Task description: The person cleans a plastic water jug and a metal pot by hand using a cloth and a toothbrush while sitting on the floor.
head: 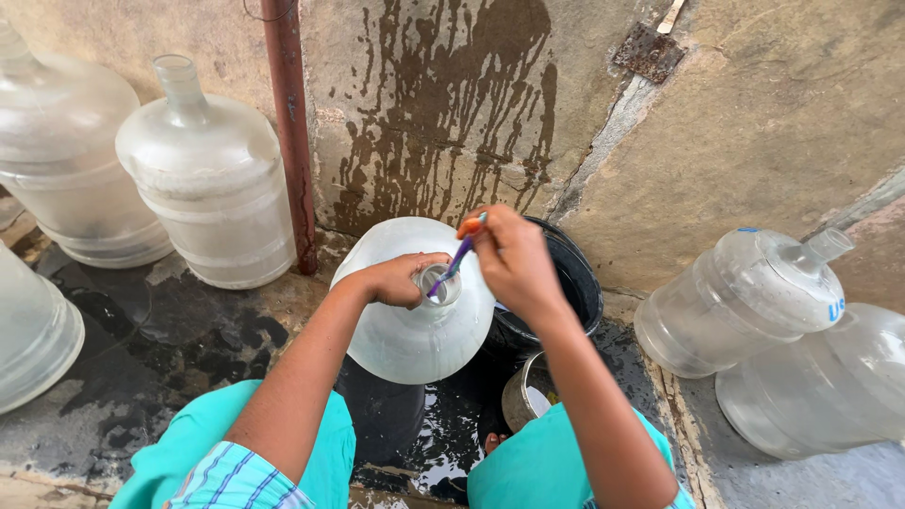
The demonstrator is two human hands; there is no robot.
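A large clear water jug (405, 325) stands upright between my knees on the wet floor. My left hand (396, 279) grips its neck just under the open mouth (438, 284). My right hand (514, 259) holds a toothbrush (455, 262) with a purple and orange handle. The brush end points down into the jug's mouth.
A black bucket (577, 275) stands behind the jug against the splashed stone wall. A small metal cup (521, 394) sits by my right knee. Upright jugs (212, 184) stand at the left beside a rusty pipe (290, 132). Two jugs (745, 297) lie on their sides at the right.
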